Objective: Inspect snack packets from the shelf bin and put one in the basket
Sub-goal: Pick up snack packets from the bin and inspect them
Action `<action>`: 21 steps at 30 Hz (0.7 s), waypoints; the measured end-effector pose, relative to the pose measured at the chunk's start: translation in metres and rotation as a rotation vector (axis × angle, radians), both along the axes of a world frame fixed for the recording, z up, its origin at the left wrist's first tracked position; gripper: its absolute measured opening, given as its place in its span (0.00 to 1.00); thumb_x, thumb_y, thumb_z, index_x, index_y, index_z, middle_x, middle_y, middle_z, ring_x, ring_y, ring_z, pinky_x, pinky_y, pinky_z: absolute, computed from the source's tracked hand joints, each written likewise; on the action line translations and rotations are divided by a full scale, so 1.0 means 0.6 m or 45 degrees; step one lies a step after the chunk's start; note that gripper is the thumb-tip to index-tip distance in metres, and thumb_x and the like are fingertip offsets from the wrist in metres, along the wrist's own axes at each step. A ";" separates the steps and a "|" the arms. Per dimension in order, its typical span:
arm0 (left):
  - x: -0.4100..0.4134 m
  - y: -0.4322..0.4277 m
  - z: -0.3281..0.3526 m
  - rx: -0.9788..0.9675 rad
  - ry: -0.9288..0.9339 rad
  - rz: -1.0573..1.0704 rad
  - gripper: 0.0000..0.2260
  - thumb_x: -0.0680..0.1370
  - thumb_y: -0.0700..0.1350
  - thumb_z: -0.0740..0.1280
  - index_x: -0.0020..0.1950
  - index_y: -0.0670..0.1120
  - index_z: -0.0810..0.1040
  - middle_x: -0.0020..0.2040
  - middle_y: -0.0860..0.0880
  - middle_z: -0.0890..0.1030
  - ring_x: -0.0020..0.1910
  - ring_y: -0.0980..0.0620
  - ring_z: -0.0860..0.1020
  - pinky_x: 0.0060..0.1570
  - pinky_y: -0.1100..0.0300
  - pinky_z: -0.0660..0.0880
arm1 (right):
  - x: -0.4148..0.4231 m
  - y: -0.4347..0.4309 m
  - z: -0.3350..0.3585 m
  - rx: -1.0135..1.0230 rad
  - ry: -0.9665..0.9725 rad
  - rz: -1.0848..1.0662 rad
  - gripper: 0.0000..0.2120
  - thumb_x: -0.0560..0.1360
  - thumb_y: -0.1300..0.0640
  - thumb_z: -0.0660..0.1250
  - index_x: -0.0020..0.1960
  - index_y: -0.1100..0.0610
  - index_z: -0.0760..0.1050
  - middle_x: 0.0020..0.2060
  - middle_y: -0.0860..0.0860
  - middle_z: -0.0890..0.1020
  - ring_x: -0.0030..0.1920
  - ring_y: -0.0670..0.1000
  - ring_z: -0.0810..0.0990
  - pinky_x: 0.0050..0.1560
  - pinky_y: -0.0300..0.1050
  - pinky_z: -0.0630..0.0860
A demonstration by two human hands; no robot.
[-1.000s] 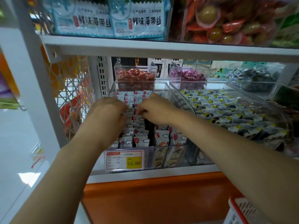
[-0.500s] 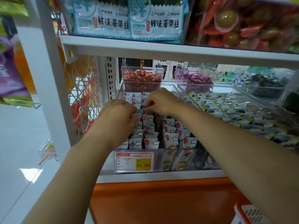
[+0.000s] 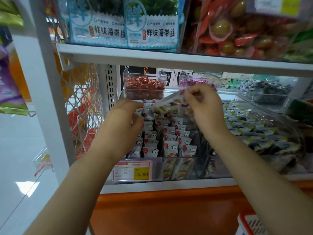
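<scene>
Up out of the bin [image 3: 159, 167] comes one packet [image 3: 169, 105], pinched by the right hand [image 3: 203, 106], slanting down toward the left hand [image 3: 125, 121], whose grip I cannot tell; the basket [image 3: 250, 223] sits below the right arm.

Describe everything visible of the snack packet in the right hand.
The snack packet is a small flat pouch of glossy film with a pale sealed edge and blurred print in orange, dark and yellowish tones. It hangs tilted, right end higher, above the rows of packets in the clear bin. The right hand pinches its right end; whether the left hand touches its left end is unclear.
</scene>
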State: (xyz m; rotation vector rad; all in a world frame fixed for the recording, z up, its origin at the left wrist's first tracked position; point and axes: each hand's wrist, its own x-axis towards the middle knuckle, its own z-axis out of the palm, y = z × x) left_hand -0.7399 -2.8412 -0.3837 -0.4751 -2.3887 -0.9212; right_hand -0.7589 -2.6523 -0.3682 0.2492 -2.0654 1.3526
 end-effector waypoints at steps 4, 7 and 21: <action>0.010 0.029 -0.008 0.162 -0.252 -0.124 0.19 0.79 0.46 0.63 0.69 0.47 0.69 0.61 0.51 0.76 0.49 0.55 0.75 0.47 0.60 0.72 | 0.055 0.035 -0.022 -0.418 -0.138 0.083 0.05 0.77 0.64 0.62 0.43 0.59 0.74 0.40 0.54 0.80 0.30 0.44 0.80 0.31 0.37 0.79; 0.018 0.043 -0.011 0.310 -0.351 -0.212 0.17 0.78 0.46 0.63 0.67 0.46 0.72 0.51 0.53 0.79 0.41 0.60 0.78 0.38 0.66 0.75 | 0.073 0.041 -0.035 -0.593 -0.250 0.232 0.06 0.77 0.65 0.62 0.43 0.60 0.75 0.38 0.54 0.80 0.33 0.47 0.80 0.33 0.38 0.79; 0.022 0.058 -0.016 1.134 -0.684 -0.221 0.14 0.79 0.49 0.62 0.38 0.43 0.80 0.28 0.49 0.79 0.26 0.56 0.76 0.24 0.66 0.72 | 0.082 0.065 -0.041 -0.825 -0.563 0.561 0.09 0.74 0.56 0.64 0.37 0.58 0.77 0.28 0.51 0.74 0.25 0.47 0.73 0.22 0.38 0.70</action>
